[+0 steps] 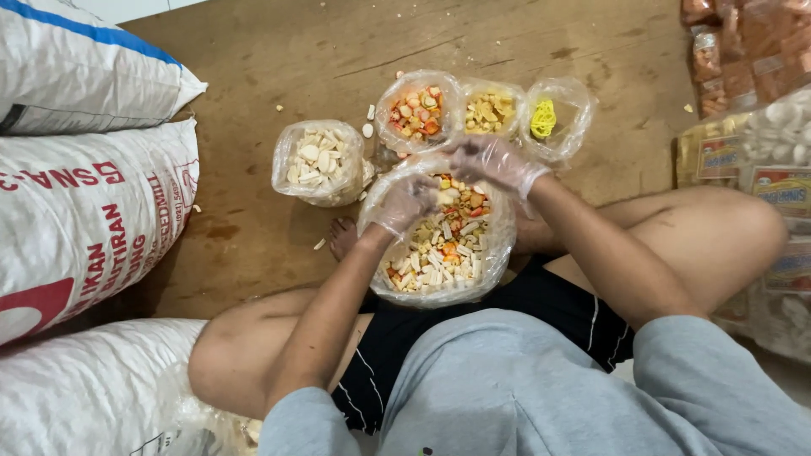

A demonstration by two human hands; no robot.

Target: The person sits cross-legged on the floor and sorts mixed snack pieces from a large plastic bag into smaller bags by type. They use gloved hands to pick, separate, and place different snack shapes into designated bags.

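Note:
I sit cross-legged on a wooden floor with a clear plastic bag (pixel 486 270) of mixed white, orange and yellow cracker pieces between my legs. My left hand (pixel 404 205), in a thin clear glove, grips the bag's left rim. My right hand (pixel 497 162), also gloved, pinches the rim at the far side. Beyond it stand open bags of white crackers (pixel 319 160), orange mixed crackers (pixel 416 110), yellow crackers (pixel 490 110) and yellow rubber bands (pixel 545 118).
Big white woven sacks (pixel 80 203) are stacked along the left. Sealed packets of snacks (pixel 760 127) pile up at the right. A few loose cracker pieces (pixel 368 129) lie on the floor (pixel 253 51) near the bags.

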